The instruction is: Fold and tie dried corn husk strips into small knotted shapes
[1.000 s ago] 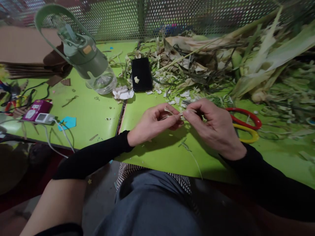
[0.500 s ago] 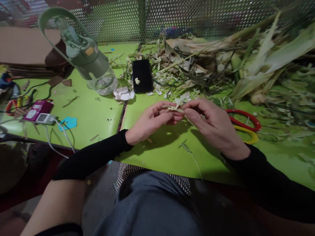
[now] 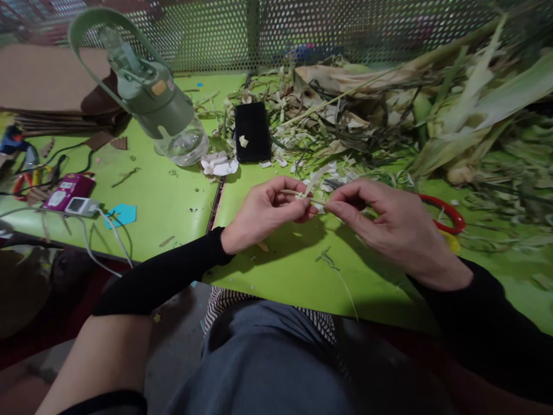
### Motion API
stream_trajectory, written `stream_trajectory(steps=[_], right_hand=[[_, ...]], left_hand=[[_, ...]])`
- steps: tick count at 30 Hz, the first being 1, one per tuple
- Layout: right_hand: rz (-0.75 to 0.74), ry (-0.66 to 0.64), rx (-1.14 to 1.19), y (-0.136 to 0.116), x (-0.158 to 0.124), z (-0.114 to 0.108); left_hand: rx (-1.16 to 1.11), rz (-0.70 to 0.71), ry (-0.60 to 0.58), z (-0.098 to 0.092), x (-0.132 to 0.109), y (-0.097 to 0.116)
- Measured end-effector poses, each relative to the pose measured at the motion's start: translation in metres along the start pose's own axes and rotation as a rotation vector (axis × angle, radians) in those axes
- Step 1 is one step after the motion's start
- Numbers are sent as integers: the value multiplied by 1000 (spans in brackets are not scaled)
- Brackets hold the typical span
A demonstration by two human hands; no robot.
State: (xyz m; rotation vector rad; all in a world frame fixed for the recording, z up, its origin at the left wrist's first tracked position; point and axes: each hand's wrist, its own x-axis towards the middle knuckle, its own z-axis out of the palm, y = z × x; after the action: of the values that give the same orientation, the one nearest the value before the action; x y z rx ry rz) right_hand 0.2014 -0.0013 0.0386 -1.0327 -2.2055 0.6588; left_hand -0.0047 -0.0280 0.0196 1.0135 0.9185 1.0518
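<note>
Green table [image 3: 276, 271], messy with leaf bits [image 3: 313, 138].
Left hand [image 3: 263, 213] and right hand [image 3: 393, 227] pinch closed on a pale strip [image 3: 318, 202]. Behind is a holey wall [image 3: 207, 43], maybe metal.

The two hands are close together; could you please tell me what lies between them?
In the head view, a thin pale strip bridges the gap, pinched by the left hand and the right hand.

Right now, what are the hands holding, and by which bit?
A thin, pale plant strip: the left hand pinches it near the bunched part, the right hand at one end.
</note>
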Motion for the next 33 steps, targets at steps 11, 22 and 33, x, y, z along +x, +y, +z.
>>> stream_trajectory(steps=[11, 22, 33], right_hand=[[84, -52, 60, 0, 2, 5], [99, 200, 101, 1, -6, 31], [267, 147, 290, 8, -5, 32]], left_hand=[[39, 95, -144, -3, 3, -11], [16, -16, -118, 7, 3, -13], [127, 150, -74, 1, 6, -12]])
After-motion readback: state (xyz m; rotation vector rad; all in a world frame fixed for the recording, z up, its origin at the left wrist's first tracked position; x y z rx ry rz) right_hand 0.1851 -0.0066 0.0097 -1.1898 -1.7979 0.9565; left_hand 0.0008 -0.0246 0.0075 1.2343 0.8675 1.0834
